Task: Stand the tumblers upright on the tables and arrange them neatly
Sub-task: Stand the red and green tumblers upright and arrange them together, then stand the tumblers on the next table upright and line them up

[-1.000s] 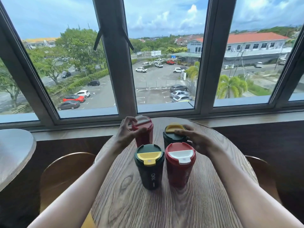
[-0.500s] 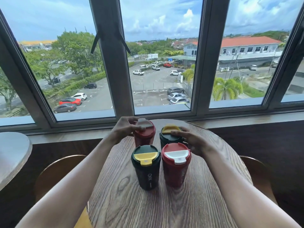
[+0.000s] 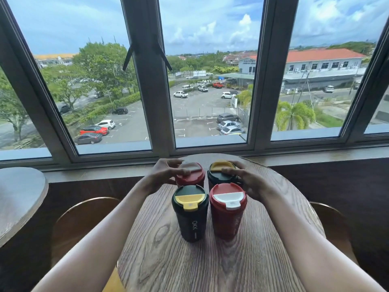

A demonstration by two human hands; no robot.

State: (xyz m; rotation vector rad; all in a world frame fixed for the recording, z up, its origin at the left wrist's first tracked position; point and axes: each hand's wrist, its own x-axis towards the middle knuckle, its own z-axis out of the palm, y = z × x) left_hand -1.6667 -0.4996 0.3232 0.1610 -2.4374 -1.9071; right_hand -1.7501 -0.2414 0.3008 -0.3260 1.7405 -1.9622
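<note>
Several tumblers stand upright in a tight square on the round wooden table (image 3: 210,262). In front are a dark green tumbler with a yellow lid (image 3: 190,211) and a red tumbler with a white lid (image 3: 228,209). Behind them stand a second red tumbler (image 3: 192,175) and a second dark green tumbler with a yellow lid (image 3: 221,171). My left hand (image 3: 164,175) grips the back red tumbler at its lid. My right hand (image 3: 246,182) grips the back green tumbler at its lid. The lower bodies of both back tumblers are hidden by the front pair.
A second round table (image 3: 19,199) lies at the left edge. Curved wooden chair backs sit at the left (image 3: 84,218) and right (image 3: 328,224) of my table. A window sill (image 3: 315,154) and large windows run right behind the table.
My hands have shifted up onto the lids of the two back tumblers. The view has tilted slightly; the front tumblers have stayed put.
</note>
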